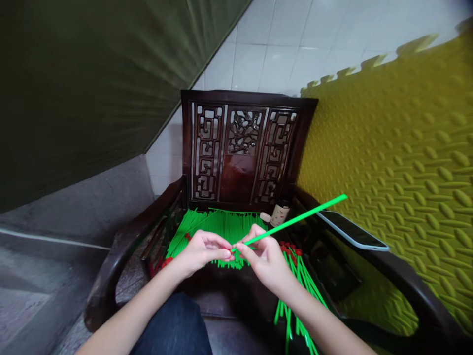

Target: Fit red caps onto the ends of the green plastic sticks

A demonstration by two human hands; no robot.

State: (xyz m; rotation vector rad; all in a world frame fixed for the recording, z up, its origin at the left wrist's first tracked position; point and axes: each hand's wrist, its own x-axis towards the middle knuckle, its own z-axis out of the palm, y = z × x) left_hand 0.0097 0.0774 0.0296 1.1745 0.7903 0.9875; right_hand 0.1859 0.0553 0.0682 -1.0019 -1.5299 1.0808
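Note:
My right hand (266, 257) pinches the near end of a long green stick (299, 217) that slants up to the right over the chair arm. My left hand (204, 250) is closed in a pinch at that same end, fingertips meeting the right hand's; what it holds there is too small to make out. Both hands hover over a dark carved wooden chair (242, 148). On its seat lies a flat pile of plain green sticks (218, 224). To the right lies a bundle of green sticks with red tips (300, 276).
A small white bottle (280, 213) with its cap beside it stands at the seat's back. A phone (351, 230) rests on the right armrest. A yellow foam mat (399, 162) leans at the right, dark green cloth (92, 74) hangs at the left. My knee in dark trousers (173, 325) is below.

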